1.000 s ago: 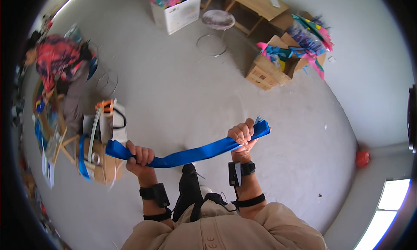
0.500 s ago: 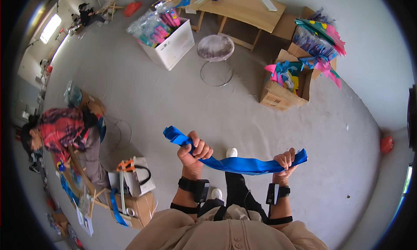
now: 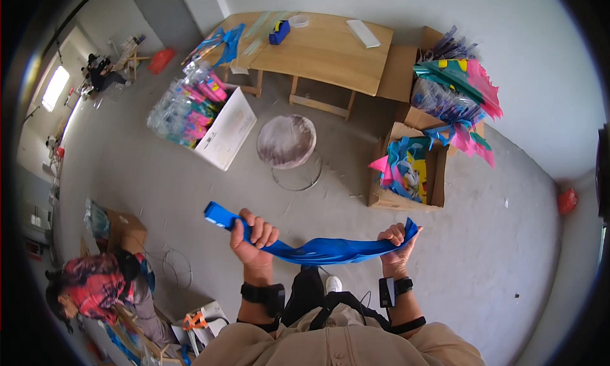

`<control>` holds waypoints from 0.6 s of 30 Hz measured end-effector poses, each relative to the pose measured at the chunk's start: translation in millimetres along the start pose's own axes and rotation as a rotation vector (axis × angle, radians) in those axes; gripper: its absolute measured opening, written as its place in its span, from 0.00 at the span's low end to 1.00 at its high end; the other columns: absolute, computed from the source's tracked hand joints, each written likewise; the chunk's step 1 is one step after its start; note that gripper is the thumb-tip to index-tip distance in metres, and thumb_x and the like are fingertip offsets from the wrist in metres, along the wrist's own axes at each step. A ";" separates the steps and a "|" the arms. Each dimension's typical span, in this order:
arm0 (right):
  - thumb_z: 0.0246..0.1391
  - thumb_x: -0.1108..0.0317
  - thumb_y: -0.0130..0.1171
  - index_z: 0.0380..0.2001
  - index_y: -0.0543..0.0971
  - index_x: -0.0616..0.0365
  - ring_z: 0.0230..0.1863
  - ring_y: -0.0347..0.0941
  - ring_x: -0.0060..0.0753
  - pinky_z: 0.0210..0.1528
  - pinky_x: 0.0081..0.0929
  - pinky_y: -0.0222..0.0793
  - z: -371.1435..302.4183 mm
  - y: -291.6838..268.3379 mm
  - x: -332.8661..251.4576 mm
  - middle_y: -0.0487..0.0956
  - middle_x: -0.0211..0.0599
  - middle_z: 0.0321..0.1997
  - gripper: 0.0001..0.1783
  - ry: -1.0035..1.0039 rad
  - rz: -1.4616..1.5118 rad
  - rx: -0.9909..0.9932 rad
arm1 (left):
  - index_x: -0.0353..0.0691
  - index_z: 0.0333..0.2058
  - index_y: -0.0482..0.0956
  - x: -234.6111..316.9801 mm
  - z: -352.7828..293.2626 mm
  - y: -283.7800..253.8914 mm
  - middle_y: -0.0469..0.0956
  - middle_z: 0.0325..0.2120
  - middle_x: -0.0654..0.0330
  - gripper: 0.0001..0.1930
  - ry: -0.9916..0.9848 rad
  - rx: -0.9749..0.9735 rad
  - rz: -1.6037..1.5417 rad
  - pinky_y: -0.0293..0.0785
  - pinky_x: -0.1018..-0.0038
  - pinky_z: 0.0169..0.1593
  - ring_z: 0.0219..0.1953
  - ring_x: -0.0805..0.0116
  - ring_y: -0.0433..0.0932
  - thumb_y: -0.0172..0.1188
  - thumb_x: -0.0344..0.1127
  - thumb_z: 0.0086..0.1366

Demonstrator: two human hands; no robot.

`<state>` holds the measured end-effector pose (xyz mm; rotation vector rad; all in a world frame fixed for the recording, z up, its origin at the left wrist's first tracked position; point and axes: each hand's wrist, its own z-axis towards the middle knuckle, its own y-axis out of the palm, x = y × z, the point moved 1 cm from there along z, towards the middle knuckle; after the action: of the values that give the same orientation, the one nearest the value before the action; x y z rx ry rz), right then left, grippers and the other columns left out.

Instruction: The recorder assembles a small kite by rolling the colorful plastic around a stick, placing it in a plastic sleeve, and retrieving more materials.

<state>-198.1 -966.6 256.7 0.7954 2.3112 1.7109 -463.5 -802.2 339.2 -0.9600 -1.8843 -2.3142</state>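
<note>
Above the grey floor [image 3: 470,258], a blue strip bundle [image 3: 325,251] spans the gap between two hands, its middle sagging; the left hand [image 3: 254,240] is wrapped round it a little in from one end, and the right hand [image 3: 398,245] is clamped near the other; the layers (several, it seems, though I cannot count them) could slide over one another and splay if either grip loosened; the slack middle might snag on the round stool [image 3: 286,142] or the open cardboard box [image 3: 406,201] if carried low past them; compared with half a second ago, both hands keep their hold, while stool and box sit lower in view and more of the wooden table [image 3: 324,58] shows.
</note>
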 end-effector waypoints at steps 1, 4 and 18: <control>0.50 0.33 0.52 0.13 0.57 0.47 0.11 0.50 0.17 0.27 0.21 0.59 21.1 -1.4 -0.6 0.53 0.20 0.10 0.33 -0.005 -0.031 0.011 | 0.45 0.29 0.66 5.0 22.4 6.4 0.56 0.10 0.70 0.13 0.003 0.013 0.021 0.53 0.78 0.20 0.10 0.80 0.53 0.49 0.47 0.66; 0.50 0.33 0.52 0.13 0.57 0.47 0.11 0.49 0.17 0.28 0.21 0.59 79.9 1.9 5.7 0.52 0.20 0.10 0.33 0.069 -0.010 -0.008 | 0.44 0.30 0.65 26.7 88.6 23.1 0.56 0.11 0.70 0.13 0.025 -0.032 0.082 0.53 0.78 0.20 0.11 0.80 0.52 0.48 0.47 0.67; 0.59 0.56 0.52 0.39 0.77 0.52 0.44 0.73 0.41 0.50 0.44 0.66 211.8 -40.9 -113.6 0.77 0.35 0.42 0.13 0.328 -1.746 0.337 | 0.41 0.31 0.61 126.0 385.5 41.6 0.56 0.11 0.68 0.13 0.005 -0.029 0.556 0.52 0.79 0.16 0.10 0.80 0.54 0.43 0.44 0.70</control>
<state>-25.0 -853.7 127.5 -1.2832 2.0214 0.5700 -377.7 -425.1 468.1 -1.2774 -1.3490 -2.0050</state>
